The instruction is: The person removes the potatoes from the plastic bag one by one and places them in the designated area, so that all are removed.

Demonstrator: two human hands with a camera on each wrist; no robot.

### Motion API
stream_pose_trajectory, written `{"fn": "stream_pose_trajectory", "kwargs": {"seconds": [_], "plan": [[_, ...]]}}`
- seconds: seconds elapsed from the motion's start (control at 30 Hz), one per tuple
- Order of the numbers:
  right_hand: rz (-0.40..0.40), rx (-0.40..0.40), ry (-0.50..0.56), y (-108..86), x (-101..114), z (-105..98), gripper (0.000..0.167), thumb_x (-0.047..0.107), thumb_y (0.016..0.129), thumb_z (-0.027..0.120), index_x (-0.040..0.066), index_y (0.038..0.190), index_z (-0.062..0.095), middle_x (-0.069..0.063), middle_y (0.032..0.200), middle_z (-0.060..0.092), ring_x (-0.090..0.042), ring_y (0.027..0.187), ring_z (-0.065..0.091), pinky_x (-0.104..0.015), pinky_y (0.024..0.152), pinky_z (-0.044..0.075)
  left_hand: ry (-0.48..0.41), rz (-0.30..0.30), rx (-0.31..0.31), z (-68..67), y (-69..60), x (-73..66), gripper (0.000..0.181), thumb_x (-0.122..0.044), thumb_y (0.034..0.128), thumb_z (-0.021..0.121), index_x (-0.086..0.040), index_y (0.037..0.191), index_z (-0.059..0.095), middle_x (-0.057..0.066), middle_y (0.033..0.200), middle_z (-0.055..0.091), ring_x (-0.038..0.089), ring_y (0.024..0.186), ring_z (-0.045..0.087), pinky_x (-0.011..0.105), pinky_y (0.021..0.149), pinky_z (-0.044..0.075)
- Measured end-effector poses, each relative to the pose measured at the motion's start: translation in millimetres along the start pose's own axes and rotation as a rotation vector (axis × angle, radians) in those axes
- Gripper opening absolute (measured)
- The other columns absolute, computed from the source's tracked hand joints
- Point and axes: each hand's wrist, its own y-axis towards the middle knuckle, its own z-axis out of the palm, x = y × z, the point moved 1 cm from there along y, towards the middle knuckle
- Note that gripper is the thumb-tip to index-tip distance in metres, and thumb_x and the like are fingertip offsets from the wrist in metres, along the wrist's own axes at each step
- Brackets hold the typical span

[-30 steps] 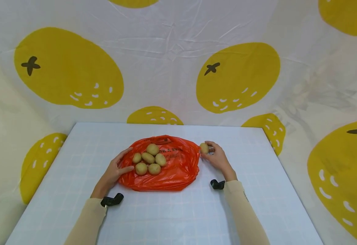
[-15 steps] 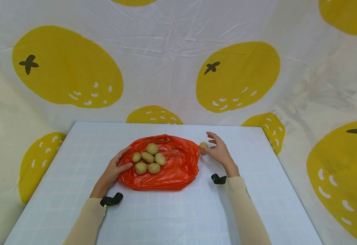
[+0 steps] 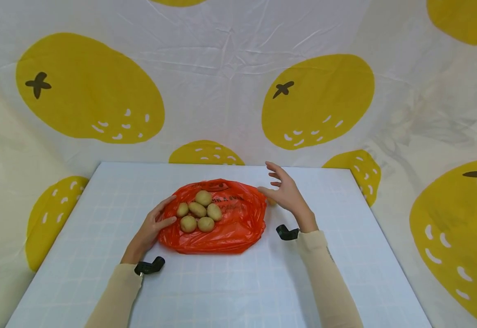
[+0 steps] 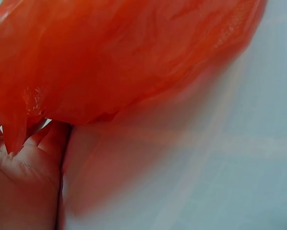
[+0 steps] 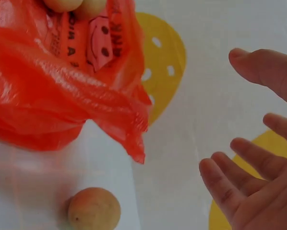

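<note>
fruit-print cloth [image 3: 214, 100] hangs behind a pale table [image 3: 218, 291]. we count six potatoes [image 3: 197, 209] grouped on a red plastic bag [image 3: 238, 232]; a loose potato [image 5: 94, 211] sits on the table just beside the bag's right end. left hand [image 3: 150, 228]: thumb and fingers apart, touching the bag's left edge. right hand [image 3: 286, 190]: spread, holding nothing. we judge the work partway: six together, one off the bag; whether its folds hide more, we cannot tell.
</note>
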Motion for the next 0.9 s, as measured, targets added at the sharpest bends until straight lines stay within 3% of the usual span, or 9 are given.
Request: {"fn": "stream_pose_trajectory", "kwargs": {"seconds": [0.2,0.5,0.9], "plan": [[-0.023,0.054,0.001,5.6,16,9,0.085,0.025,0.088,0.082,0.022,0.160,0.036,-0.008,0.160,0.043,-0.034,0.141,0.048,-0.055,0.112,0.048,-0.010,0.007,0.013,-0.6,0.5,1.2,0.065,-0.012,0.1025,0.057,-0.013,0.162,0.031,0.013,0.170,0.023,0.010,0.143,0.034,0.012,0.103,0.046],[-0.069,0.182,-0.080,13.5,27,31,0.089,0.029,0.088,0.082,0.022,0.161,0.033,-0.010,0.157,0.046,-0.033,0.139,0.050,-0.052,0.111,0.048,-0.015,0.016,0.021,-1.9,0.5,1.1,0.066,-0.010,0.1012,0.057,-0.012,0.162,0.031,0.014,0.170,0.023,0.010,0.143,0.035,0.013,0.102,0.047],[-0.132,0.344,-0.077,21.8,40,60,0.086,0.024,0.089,0.081,0.016,0.160,0.034,-0.012,0.158,0.045,-0.041,0.138,0.050,-0.060,0.111,0.046,-0.020,0.024,0.021,-0.8,-0.2,2.3,0.067,-0.009,0.1011,0.057,-0.012,0.162,0.031,0.013,0.171,0.022,0.011,0.146,0.032,0.011,0.105,0.044]]}}
